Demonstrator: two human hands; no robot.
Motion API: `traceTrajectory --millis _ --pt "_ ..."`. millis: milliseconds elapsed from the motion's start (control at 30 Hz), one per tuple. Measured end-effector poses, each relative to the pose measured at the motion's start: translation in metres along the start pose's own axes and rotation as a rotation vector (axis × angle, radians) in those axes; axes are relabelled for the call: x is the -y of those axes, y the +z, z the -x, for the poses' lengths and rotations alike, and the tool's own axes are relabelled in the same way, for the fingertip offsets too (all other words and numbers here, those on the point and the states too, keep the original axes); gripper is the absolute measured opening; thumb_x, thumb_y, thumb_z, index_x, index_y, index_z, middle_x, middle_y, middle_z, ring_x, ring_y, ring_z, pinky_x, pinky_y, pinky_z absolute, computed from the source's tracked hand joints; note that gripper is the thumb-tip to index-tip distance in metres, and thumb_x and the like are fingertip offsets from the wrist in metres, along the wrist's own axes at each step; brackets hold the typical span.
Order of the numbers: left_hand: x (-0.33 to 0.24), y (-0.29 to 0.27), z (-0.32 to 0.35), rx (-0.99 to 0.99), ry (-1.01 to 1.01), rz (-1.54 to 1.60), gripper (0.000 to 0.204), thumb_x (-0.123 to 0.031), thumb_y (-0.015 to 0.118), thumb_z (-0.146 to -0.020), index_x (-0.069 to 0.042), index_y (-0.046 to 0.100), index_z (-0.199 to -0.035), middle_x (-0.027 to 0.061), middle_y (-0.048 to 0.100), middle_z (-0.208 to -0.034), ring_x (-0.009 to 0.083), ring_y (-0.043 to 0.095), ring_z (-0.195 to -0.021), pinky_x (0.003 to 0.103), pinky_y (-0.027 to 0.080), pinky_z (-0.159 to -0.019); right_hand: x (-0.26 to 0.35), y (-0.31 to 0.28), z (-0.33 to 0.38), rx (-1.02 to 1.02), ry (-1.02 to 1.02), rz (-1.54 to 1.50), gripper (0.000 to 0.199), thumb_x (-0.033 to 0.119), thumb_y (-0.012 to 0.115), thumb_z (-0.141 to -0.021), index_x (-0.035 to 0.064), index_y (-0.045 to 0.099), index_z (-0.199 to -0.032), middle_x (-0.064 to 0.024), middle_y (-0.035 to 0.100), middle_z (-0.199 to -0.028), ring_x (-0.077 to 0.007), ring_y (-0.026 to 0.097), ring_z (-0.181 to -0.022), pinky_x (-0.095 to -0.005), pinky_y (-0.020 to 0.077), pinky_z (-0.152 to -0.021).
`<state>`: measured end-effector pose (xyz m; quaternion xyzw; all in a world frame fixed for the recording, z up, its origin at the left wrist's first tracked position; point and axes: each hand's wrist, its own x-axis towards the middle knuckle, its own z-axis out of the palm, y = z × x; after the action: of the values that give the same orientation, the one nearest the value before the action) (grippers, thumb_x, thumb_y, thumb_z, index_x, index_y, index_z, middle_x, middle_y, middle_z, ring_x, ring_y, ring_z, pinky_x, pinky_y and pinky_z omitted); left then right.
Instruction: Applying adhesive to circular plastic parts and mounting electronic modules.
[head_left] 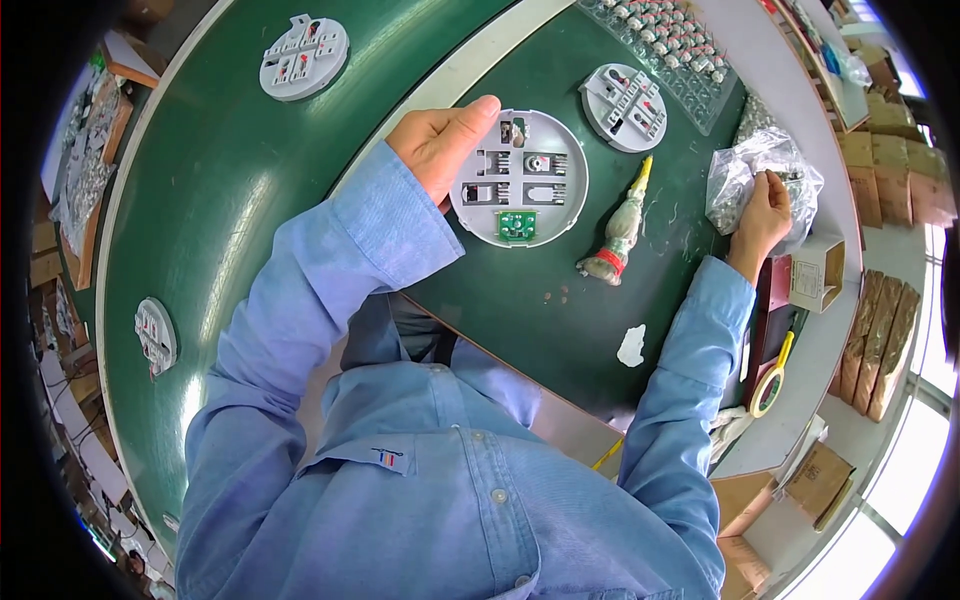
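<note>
My left hand (440, 145) grips the left rim of a round grey plastic housing (570, 185), thumb on its upper edge. The housing's inside faces up, showing slots, small metal contacts and a green circuit board (517, 226) at its near end. At the right, my right hand (764, 215) is at a clear plastic bag (728, 185) of small parts. Its fingers are closed together; whatever is between them is too small to make out. Between the hands lies a glue bottle wrapped in whitish material (625, 222), with a yellow tip and a red band.
Another round grey housing (622, 108) lies beyond the bottle. A clear tray (680, 60) of wired small parts is behind it. More housings (305, 58) sit on the green belt at left. A small open box (815, 275) and a yellow-rimmed magnifier (768, 390) are at right.
</note>
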<state>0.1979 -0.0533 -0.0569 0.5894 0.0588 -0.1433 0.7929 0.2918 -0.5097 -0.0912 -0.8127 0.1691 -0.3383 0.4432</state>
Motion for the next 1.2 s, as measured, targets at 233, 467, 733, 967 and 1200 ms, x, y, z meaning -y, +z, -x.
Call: traceTrajectory --millis 233,467,733,967,1200 --pt "-0.008 0.006 0.002 -0.017 0.006 0.026 0.054 -0.049 0.052 -0.109 -0.004 0.075 -0.089 0.0003 0.066 -0.063 0.0032 0.041 -0.04 0.024 0.028 -0.035 0.001 0.001 0.001 0.022 0.02 -0.017 0.021 0.01 0.076 -0.095 -0.0019 0.076 -0.113 -0.0074 0.076 -0.105 -0.0132 0.069 -0.096 -0.0261 0.0534 -0.089" --pt "0.0 0.008 -0.001 -0.059 -0.014 0.069 0.053 -0.048 0.052 -0.109 -0.003 0.076 -0.092 0.0011 0.068 -0.066 0.0034 0.045 -0.043 0.024 0.033 -0.038 0.001 0.001 0.001 0.034 0.023 0.035 0.028 0.013 0.075 -0.093 -0.0031 0.075 -0.116 -0.0096 0.076 -0.106 -0.0152 0.07 -0.095 -0.0286 0.0547 -0.087" --pt "-0.006 0.003 0.002 0.019 -0.013 0.007 0.053 -0.048 0.051 -0.11 -0.004 0.076 -0.096 0.0017 0.069 -0.068 0.004 0.046 -0.045 0.024 0.034 -0.039 -0.002 0.0 0.003 0.032 0.026 0.021 0.028 0.014 0.076 -0.093 -0.003 0.075 -0.116 -0.0091 0.076 -0.104 -0.0147 0.07 -0.094 -0.0288 0.055 -0.086" --pt "-0.005 -0.003 0.001 0.06 -0.016 0.027 0.051 -0.046 0.053 -0.109 0.0 0.074 -0.101 0.006 0.073 -0.08 0.008 0.059 -0.059 0.026 0.046 -0.052 -0.001 0.003 0.004 0.032 0.05 -0.006 0.026 0.013 0.076 -0.094 -0.0024 0.076 -0.115 -0.0078 0.076 -0.103 -0.0134 0.069 -0.092 -0.0271 0.0543 -0.085" --pt "-0.002 -0.005 -0.005 0.009 -0.016 0.099 0.051 -0.046 0.053 -0.109 0.0 0.075 -0.1 0.006 0.075 -0.082 0.0068 0.063 -0.061 0.024 0.049 -0.051 0.003 0.011 0.006 0.037 0.068 -0.012 0.022 0.009 0.076 -0.095 -0.0023 0.075 -0.114 -0.0064 0.075 -0.104 -0.0119 0.068 -0.094 -0.0244 0.0531 -0.086"
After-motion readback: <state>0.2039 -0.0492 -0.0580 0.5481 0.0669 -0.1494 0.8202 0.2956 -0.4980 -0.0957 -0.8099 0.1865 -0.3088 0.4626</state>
